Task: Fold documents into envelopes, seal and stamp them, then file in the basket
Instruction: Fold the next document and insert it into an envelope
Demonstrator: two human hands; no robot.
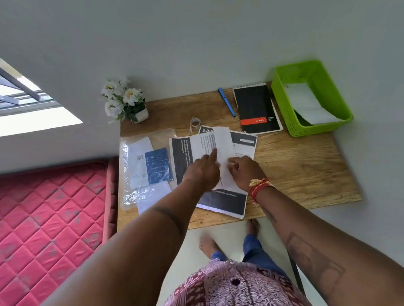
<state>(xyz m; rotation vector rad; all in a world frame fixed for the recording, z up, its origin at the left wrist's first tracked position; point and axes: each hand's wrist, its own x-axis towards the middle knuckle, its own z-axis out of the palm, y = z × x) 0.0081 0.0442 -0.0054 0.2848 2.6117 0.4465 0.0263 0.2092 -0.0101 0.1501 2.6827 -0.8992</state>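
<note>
A long white envelope [222,142] lies on printed black-and-white documents [222,202] in the middle of the wooden desk [299,170]. My left hand [204,169] rests on it with fingers stretched forward, pressing its left edge. My right hand [244,170] pinches the envelope's right edge near the middle. A clear plastic pack of envelopes [145,167] with a blue label lies to the left. A small tape roll [194,122] stands behind the papers. The green basket [287,107] at the back right holds a white envelope [307,104].
A black notepad [256,109] and a blue pen [226,105] lie at the back of the desk. A pot of white flowers [125,102] stands at the back left corner. A red mattress [40,225] lies left of the desk. The grey wall is close behind.
</note>
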